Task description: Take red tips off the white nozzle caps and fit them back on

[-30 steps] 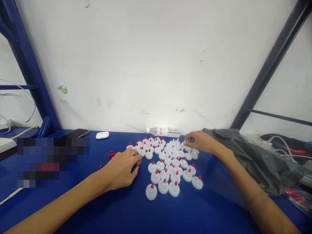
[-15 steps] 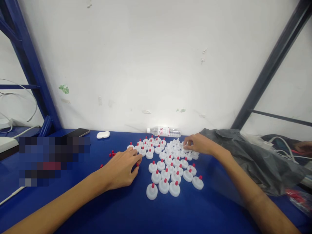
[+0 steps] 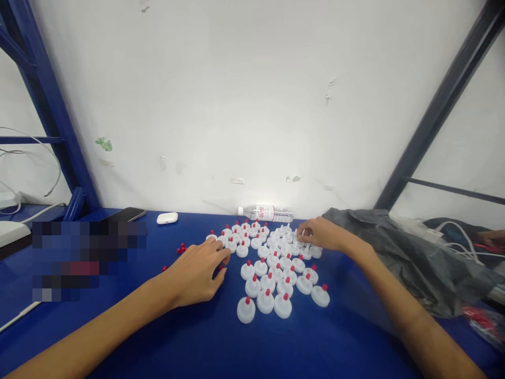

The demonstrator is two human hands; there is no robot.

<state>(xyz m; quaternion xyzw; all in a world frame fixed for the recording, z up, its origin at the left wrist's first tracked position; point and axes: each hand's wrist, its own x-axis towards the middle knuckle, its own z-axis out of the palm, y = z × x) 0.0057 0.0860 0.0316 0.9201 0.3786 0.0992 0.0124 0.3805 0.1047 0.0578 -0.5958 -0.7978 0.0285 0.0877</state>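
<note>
My left hand [image 3: 199,271] rests low over the blue table with its fingers curled. A small red cap [image 3: 220,267] shows between its thumb and forefinger, partly hidden by them. Farther right, my right hand [image 3: 320,233] pinches at a white spouted lid [image 3: 301,240] in the back cluster; its fingertips cover part of it. Round white lids fill the middle of the table. Several, like the front lid [image 3: 246,310], wear red tips on their spouts. Those nearest my right hand, such as one bare lid [image 3: 284,229], have plain white spouts.
Several loose red caps [image 3: 182,248] lie left of my left hand. A clear bottle [image 3: 266,212] lies by the wall, with a white earbud case [image 3: 167,218] and phone [image 3: 132,215] leftward. Dark plastic sheeting [image 3: 379,247] lies beyond my right forearm.
The red cap at my left fingertips has shifted slightly left, deeper between thumb and forefinger. My right hand stays at nearly the same place among the bare lids.
</note>
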